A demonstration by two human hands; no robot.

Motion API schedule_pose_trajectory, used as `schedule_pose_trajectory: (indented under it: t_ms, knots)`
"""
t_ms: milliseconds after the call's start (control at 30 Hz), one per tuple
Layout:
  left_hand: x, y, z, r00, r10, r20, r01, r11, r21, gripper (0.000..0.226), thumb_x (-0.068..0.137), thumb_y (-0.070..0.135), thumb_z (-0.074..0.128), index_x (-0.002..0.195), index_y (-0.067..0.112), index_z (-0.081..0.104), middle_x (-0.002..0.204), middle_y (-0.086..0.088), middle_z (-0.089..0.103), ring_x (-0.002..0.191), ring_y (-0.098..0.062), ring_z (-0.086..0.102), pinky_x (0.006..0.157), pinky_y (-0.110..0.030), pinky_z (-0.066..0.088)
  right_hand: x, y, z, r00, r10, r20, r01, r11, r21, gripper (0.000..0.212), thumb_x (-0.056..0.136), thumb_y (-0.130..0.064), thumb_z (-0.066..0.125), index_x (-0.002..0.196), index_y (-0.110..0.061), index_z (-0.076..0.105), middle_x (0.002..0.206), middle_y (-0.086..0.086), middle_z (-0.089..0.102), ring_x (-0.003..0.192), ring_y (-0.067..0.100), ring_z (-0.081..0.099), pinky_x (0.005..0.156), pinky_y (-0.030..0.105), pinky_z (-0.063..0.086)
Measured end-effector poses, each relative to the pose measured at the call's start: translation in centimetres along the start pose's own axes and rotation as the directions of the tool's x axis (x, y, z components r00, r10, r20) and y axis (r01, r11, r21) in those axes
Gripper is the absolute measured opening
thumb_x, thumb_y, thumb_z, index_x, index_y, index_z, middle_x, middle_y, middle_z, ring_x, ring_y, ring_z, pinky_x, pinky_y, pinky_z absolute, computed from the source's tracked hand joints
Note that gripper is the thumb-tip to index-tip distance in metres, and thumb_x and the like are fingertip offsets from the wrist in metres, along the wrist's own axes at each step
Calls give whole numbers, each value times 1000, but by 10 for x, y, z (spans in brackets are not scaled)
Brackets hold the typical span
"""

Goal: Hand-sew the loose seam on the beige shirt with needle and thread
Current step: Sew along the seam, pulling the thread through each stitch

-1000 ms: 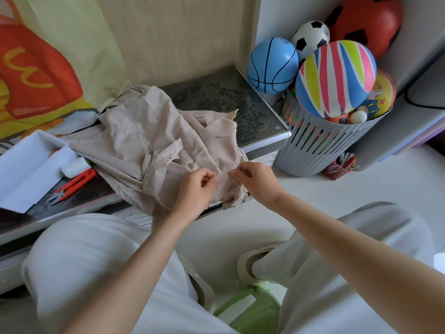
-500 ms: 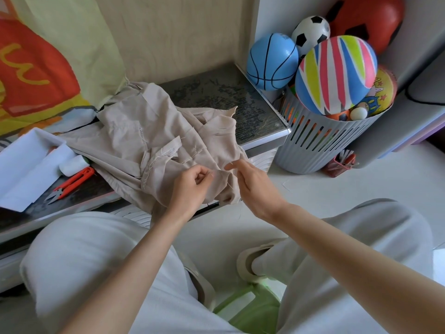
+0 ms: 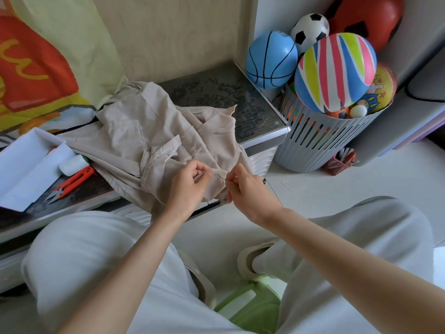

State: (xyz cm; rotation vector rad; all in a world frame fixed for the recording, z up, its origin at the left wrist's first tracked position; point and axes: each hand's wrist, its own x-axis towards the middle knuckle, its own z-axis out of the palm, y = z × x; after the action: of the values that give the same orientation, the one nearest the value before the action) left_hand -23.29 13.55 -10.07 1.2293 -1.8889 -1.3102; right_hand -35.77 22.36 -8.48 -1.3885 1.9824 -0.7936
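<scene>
The crumpled beige shirt lies on a low dark table, with one edge hanging over the front. My left hand pinches a fold of that hanging edge. Just to its right, my right hand pinches a thin needle whose tip points at the fold. A dark thread trails from the right hand down to the right.
Orange thread snips and a white spool lie beside an open white box on the table's left. A grey slotted basket full of balls stands to the right. My knees and a green stool are below.
My right hand went from spread fingers beside the fabric to pinching the needle at the fold. My left hand kept its hold on the shirt edge.
</scene>
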Motion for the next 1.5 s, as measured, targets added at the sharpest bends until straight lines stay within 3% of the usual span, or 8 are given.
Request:
schedule_pose_trajectory:
  t_ms: [367, 567, 733, 933, 1100, 1200, 1267, 1500]
  knots:
    - [-8, 8, 1, 997, 80, -13, -79, 996, 34, 18, 91, 12, 60, 75, 19, 55, 60, 7, 57, 52, -1, 50, 52, -15, 38, 3, -7, 6, 999, 27, -21, -26, 999, 36, 8, 97, -17, 36, 90, -16, 41, 75, 14, 67, 71, 30, 63, 70, 46, 51]
    - [-10, 6, 6, 999, 53, 10, -53, 998, 13, 21, 92, 11, 58, 76, 25, 55, 69, 5, 64, 67, -12, 61, 68, -32, 48, 4, -16, 10, 997, 45, -59, -33, 983, 182, 10, 98, -16, 38, 89, -16, 42, 68, 2, 67, 67, 23, 63, 67, 41, 53]
    - [-8, 4, 4, 998, 67, -12, -67, 997, 32, 22, 92, 11, 59, 76, 26, 56, 75, 0, 67, 75, -18, 64, 71, -28, 49, 2, -17, 11, 997, 65, -47, -48, 953, 298, 21, 100, -19, 40, 79, -23, 37, 66, -1, 64, 48, 17, 57, 46, 19, 43]
    - [-4, 4, 0, 992, 91, -87, -83, 992, 91, 7, 91, 14, 61, 85, 12, 63, 75, 5, 66, 73, -11, 62, 70, -24, 47, -1, -9, 12, 1000, 6, 8, -8, 968, 250, 10, 99, -13, 38, 93, -19, 42, 79, 1, 67, 56, 7, 54, 60, 24, 50]
    - [-4, 7, -3, 986, 88, -141, -75, 993, 95, 7, 91, 14, 61, 90, 7, 64, 75, 9, 63, 72, -3, 60, 67, -13, 44, -5, -9, 12, 997, -67, -31, 72, 969, 236, 16, 94, -3, 42, 98, -19, 41, 73, -8, 61, 57, -6, 53, 57, 10, 41]
    - [-5, 7, -1, 993, 84, -78, -79, 995, 56, 8, 91, 14, 61, 84, 14, 63, 75, -2, 66, 74, -19, 63, 72, -29, 49, -1, -11, 14, 993, -66, -93, 90, 955, 284, 18, 94, -3, 45, 97, -19, 38, 69, -13, 58, 57, -2, 55, 60, 20, 48]
    - [-8, 10, 2, 997, 82, -16, -81, 996, 23, 17, 91, 12, 60, 76, 20, 60, 70, -3, 66, 67, -14, 62, 69, -29, 49, 1, -12, 15, 993, -41, -111, 76, 940, 333, 19, 95, -4, 46, 97, -20, 37, 69, -11, 58, 56, 1, 54, 59, 28, 50]
    - [-12, 14, 0, 996, 50, 74, -40, 991, -130, 19, 93, 14, 58, 75, 17, 64, 67, -7, 66, 66, -17, 57, 65, -28, 47, 1, -15, 9, 998, -1, -55, 25, 907, 420, 16, 95, -2, 46, 99, -14, 36, 73, -3, 59, 53, -4, 53, 48, 9, 41]
